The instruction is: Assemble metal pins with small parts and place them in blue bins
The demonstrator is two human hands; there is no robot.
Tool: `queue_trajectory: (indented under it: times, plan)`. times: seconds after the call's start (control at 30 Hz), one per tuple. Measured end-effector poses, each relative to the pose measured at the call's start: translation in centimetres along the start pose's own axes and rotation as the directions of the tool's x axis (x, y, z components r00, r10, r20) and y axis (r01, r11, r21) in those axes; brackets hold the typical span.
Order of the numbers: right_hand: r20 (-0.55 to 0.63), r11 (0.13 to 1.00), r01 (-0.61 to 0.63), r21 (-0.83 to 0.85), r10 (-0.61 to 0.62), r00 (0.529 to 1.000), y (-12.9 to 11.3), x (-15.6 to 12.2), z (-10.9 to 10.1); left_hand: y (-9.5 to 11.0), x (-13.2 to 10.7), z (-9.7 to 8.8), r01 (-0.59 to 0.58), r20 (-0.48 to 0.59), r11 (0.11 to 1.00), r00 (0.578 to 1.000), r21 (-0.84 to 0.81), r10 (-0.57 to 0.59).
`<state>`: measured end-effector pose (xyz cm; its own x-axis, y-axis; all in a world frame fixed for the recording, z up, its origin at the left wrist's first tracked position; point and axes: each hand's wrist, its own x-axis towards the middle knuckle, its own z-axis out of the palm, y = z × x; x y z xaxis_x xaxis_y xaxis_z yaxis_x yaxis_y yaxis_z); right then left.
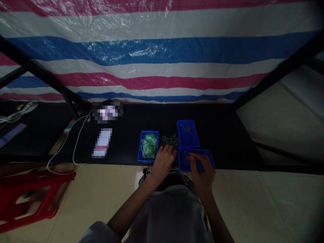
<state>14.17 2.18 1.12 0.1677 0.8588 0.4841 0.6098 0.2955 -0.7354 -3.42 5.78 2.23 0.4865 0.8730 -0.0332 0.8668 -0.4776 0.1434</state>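
A loose pile of thin metal pins, perhaps screws or nails [170,139], lies on the black table between blue trays. My left hand [164,160] rests at the pile's near edge, its fingers curled down together; whatever is under the fingertips is hidden. Over the lower right blue tray [209,156], my right hand [203,170] is closed in a pinch, with a thin metal pin [185,154] at its fingertips. Another blue tray [188,140] behind it holds several similar pins. Left of the pile, a blue tray [139,155] contains green items in clear plastic bags [149,145].
A blurred-out phone-like object [102,143] and another blurred item [107,111] lie on the left of the table [126,118]. A white cable [75,148] loops over the front edge. A red stool [37,195] stands at lower left. Striped sheeting [162,54] hangs behind.
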Motion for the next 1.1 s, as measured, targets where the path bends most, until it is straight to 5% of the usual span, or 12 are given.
queue_trajectory:
  times: [0.63,1.1]
  plan:
    - [0.036,0.999,-0.02,0.033,0.019,0.999,-0.3,-0.3,-0.2,-0.1,-0.2,0.3,0.116,-0.029,0.993,0.993,-0.03,-0.117]
    - [0.044,1.0,-0.019,0.025,0.017,0.999,-0.2,-0.4,0.0,0.8,0.7,-0.4,0.265,0.069,0.962,0.963,-0.07,-0.261]
